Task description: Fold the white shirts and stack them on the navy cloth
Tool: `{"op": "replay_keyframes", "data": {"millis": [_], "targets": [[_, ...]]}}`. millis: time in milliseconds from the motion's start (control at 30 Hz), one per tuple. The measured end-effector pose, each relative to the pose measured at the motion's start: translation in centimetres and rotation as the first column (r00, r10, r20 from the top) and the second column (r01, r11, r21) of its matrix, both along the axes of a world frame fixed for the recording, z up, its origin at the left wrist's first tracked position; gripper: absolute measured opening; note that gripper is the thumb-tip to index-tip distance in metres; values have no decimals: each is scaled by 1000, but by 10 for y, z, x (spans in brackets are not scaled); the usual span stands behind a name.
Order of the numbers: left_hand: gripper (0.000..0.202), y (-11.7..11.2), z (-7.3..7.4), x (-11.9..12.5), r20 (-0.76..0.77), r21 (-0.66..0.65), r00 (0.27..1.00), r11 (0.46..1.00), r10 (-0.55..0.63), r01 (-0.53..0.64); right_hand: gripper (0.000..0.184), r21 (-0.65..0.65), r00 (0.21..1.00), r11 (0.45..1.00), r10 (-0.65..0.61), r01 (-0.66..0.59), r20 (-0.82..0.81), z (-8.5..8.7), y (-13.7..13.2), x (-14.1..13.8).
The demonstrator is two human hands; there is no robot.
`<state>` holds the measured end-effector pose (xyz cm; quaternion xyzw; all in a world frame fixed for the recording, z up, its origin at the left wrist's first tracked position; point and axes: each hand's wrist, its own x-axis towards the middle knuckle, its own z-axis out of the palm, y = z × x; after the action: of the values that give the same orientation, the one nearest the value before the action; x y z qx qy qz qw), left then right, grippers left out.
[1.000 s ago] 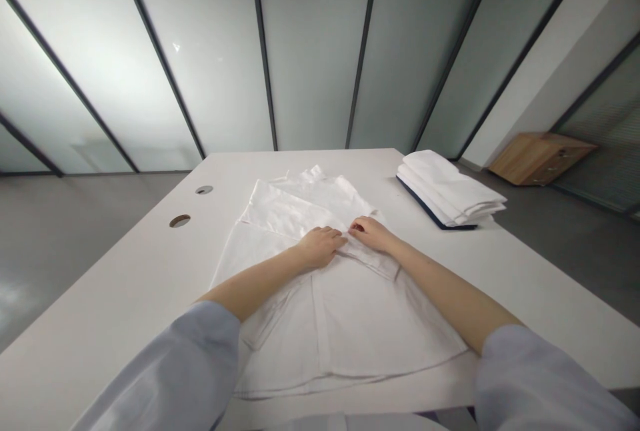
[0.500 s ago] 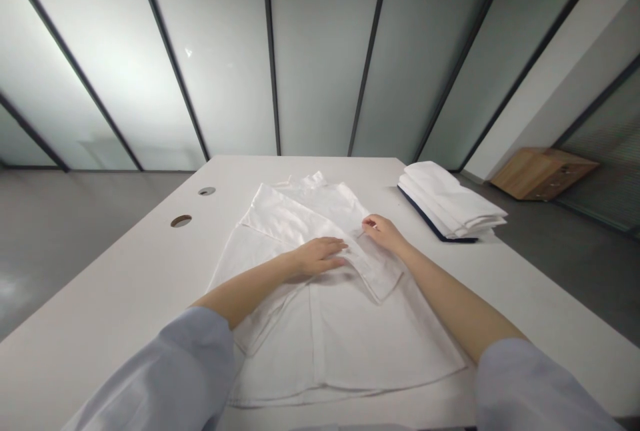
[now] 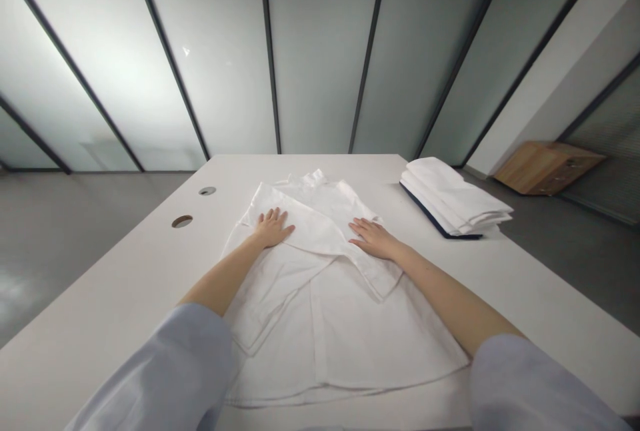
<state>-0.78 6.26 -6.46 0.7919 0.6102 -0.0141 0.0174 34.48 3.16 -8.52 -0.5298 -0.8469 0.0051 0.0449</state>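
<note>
A white long-sleeved shirt [image 3: 320, 331] lies flat on the table, with a folded flap angled across its upper part. My left hand [image 3: 273, 227] rests palm down on that flap near its left end, fingers spread. My right hand [image 3: 373, 239] presses flat on the fabric to the right, near the flap's lower corner. Neither hand grips the cloth. The collar area at the far end is crumpled and partly hidden by folds.
A stack of folded white cloth [image 3: 453, 196] sits on a dark navy-edged base at the table's far right. The white table [image 3: 125, 271] has round cable holes [image 3: 182, 221] near its left edge. A low wooden cabinet [image 3: 547, 167] stands on the floor beyond.
My left hand has moved up and left, from the shirt's middle onto the flap's left end. My right hand has flattened onto the cloth, its fingers spread.
</note>
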Motion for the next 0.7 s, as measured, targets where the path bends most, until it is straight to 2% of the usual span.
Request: {"op": "replay_keyframes", "data": {"millis": [133,267,433,567,700], "targets": [[79,-3,2,3,-10,15,1000,1000,-13,13,62,16,1000,1000,-18,18,2,12,-2,6],[80,-4,2,3,-4,17,1000,1000,-19,19,44,49,990,991,-123,127,-67,24,-15,1],[78,-3,1,3,-7,24,1000,1000,-19,20,47,-68,959,958,-282,280,-33,31,-40,-13],[77,-3,1,3,-10,29,1000,999,-21,21,38,-131,957,948,-290,289,14,37,-48,-14],[78,-4,2,2,-4,29,1000,999,-23,23,33,-103,952,947,-304,305,28,39,-41,-3]]}}
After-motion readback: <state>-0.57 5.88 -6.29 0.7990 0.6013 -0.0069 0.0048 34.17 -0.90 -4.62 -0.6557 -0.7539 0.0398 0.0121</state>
